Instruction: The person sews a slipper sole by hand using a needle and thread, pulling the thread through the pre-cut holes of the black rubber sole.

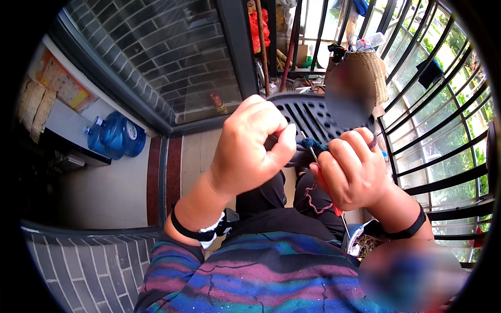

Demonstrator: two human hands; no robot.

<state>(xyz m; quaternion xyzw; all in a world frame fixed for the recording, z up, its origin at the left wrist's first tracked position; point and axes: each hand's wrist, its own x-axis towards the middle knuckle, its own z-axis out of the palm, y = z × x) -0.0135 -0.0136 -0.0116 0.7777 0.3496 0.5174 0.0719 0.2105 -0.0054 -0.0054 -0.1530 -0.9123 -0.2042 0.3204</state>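
Observation:
My right hand (352,169) is wrapped round a crochet hook (338,212) with a red grip and a thin metal shaft at both ends. Its upper tip meets a small dark blue piece of yarn work (313,144), held at the same fingers. My left hand (253,146) is raised to the left of it, fingers curled and thumb against the forefinger. Whatever sits in that pinch is hidden or too fine to see. A loose pinkish yarn strand (311,201) trails over my dark trousers below the right hand.
Just beyond my hands stands a black slotted plastic seat (302,112). Metal railings (433,130) run along the right, near a woven basket (378,78). A glass door (156,52) is on the left, with blue water bottles (122,135) past its frame. Two patches are blurred.

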